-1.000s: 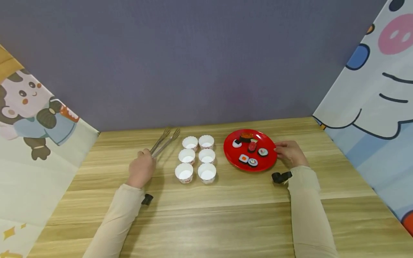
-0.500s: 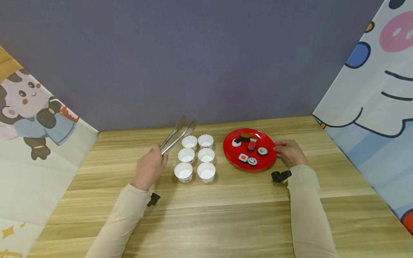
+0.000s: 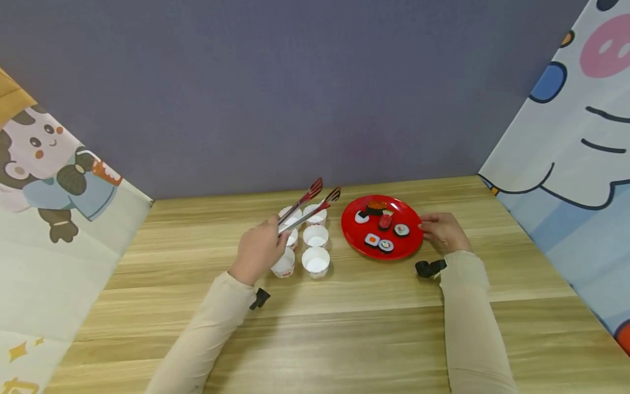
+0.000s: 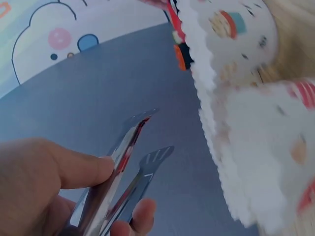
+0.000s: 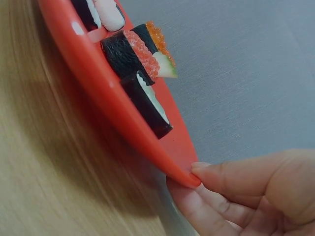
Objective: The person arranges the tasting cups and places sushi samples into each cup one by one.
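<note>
My left hand (image 3: 261, 249) grips a pair of metal tongs (image 3: 307, 210), thumb on one arm and fingers on the other. The slotted tips stand apart with nothing between them, over the back paper cups and pointing toward the plate. In the left wrist view the tongs (image 4: 115, 187) shine, with cups close beside them. My right hand (image 3: 444, 231) pinches the right rim of a red plate (image 3: 351, 241). Several sushi pieces lie on it, among them a roe-topped one (image 3: 376, 207) and a white roll (image 3: 401, 230). The thumb (image 5: 231, 174) lies over the rim, fingers beneath.
Several white paper cups (image 3: 315, 262) stand in two columns left of the plate; the left hand and tongs partly cover the left column. A grey panel (image 3: 315, 98) rises behind the wooden table (image 3: 354, 328). Printed cartoon panels flank both sides.
My left hand has carried the tongs rightward, from left of the cups to over them, with the tips nearing the plate. The right hand stays at the plate's rim.
</note>
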{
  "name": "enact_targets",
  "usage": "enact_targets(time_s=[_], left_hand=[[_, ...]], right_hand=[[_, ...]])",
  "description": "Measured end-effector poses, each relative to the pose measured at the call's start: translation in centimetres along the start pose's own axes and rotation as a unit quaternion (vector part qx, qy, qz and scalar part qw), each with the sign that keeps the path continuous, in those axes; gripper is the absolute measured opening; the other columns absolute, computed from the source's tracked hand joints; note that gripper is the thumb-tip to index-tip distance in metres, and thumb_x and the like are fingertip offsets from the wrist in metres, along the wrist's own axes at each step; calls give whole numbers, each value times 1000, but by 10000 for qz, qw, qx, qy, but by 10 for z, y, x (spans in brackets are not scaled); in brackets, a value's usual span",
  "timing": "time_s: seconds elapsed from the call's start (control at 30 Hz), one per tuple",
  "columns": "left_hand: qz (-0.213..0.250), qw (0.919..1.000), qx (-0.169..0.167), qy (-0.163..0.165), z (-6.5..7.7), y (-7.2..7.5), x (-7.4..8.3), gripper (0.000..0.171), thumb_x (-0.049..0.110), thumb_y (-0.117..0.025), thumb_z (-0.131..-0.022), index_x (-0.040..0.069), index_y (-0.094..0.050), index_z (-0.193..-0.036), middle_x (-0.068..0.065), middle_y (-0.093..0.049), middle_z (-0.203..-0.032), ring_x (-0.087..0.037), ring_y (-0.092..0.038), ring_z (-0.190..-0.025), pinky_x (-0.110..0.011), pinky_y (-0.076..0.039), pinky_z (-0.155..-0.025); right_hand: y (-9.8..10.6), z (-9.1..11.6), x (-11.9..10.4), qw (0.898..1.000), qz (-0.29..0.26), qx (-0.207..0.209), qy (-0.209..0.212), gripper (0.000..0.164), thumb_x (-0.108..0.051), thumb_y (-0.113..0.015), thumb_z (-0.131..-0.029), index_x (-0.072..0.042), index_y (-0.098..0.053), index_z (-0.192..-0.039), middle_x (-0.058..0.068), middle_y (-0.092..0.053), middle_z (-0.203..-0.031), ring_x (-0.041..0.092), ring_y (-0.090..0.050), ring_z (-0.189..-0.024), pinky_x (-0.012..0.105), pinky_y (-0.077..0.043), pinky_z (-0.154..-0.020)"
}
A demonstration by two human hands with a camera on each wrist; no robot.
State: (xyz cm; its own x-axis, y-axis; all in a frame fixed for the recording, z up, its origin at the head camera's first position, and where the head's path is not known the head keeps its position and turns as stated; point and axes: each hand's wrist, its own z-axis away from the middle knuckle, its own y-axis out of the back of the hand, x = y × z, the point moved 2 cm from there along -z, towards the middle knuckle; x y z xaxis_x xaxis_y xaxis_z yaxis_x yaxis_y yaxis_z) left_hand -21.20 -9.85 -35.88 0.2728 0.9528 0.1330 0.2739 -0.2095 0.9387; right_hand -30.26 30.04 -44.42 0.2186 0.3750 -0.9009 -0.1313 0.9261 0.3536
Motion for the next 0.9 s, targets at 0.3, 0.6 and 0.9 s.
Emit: enact_targets(time_s=[0.3,0.6,0.9], left_hand=[[-103,9984,-547,-66,-16,-7,26,27,26,-61,-91,0,-53,-92,-6,-54,-59,-19,-49,-45,-35,-39,-39],[-311,9956,-885,-81,-28,-15,50,33,33,-62,-89,2,-57,-99,-8,-59,-63,-27,-59,-54,-40,-45,-46],[-523,9912,-1201,-164,-36,-25,64,29,33,-62,-89,6,-56,-96,-5,-58,-63,-21,-58,-54,-35,-43,-42]], right_hand=[[1,2,-1,9999,167,-26,-28,43,-3,-51,-93,17,-42,-130,28,-53,-121,-1,-60,-72,21,-53,-72],[1,2,0,9999,-107,-3,31,43,-2,-51,-91,17,-42,-129,18,-59,-108,1,-61,-71,22,-53,-71],[0,1,0,10000,30,9,-38,43,-3,-51,-92,16,-44,-129,21,-57,-113,2,-61,-72,23,-53,-73]])
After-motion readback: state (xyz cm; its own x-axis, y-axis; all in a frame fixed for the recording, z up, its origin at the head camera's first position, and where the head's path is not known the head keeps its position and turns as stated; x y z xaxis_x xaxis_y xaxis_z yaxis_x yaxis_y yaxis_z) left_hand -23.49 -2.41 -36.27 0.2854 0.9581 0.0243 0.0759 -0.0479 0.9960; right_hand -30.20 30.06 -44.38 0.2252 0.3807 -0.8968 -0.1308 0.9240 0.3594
